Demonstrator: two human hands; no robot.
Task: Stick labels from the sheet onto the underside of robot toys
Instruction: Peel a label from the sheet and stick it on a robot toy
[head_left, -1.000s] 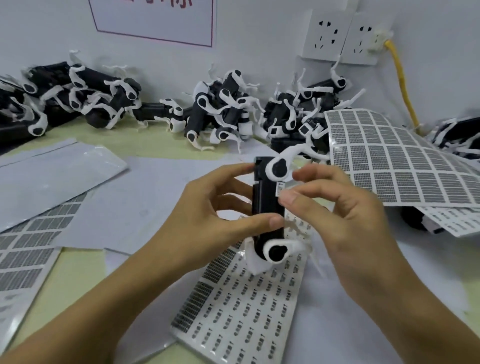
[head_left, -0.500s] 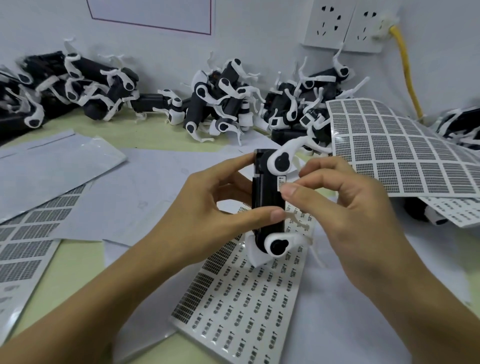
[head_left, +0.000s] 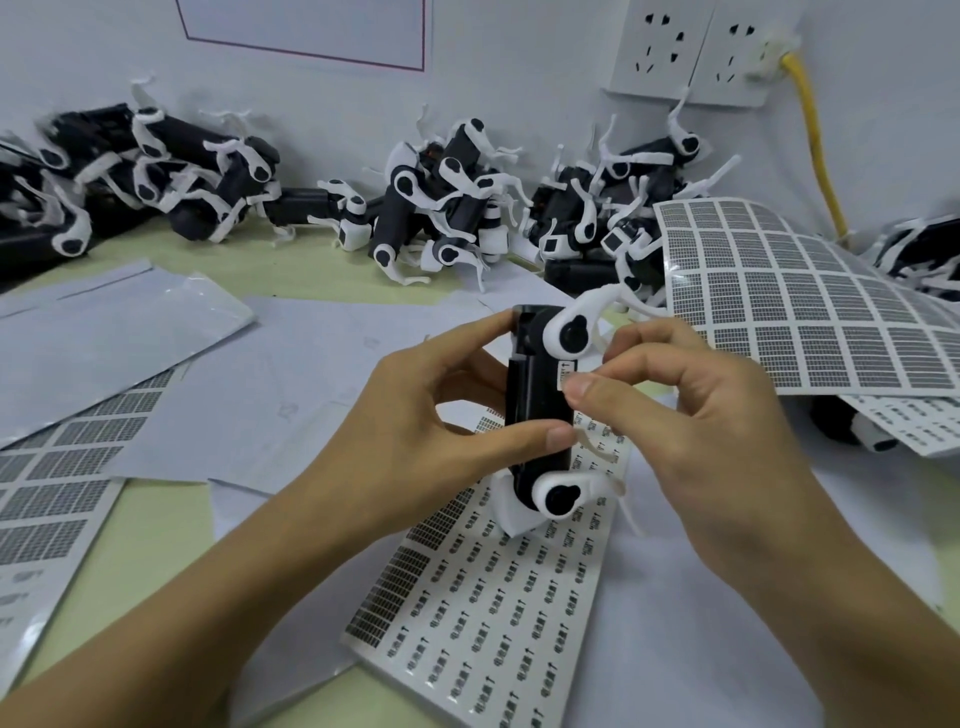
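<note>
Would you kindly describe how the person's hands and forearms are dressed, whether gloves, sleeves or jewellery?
Both are bare. The left hand and right hand wear no gloves, and no rings or watch show. Both forearms are uncovered right to the frame's edge, with no sleeve in view. Fingernails are short and unpainted.

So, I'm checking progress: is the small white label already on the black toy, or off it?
On, at least partly: the small white label lies against the black robot toy, with the right hand pressing it.
</note>
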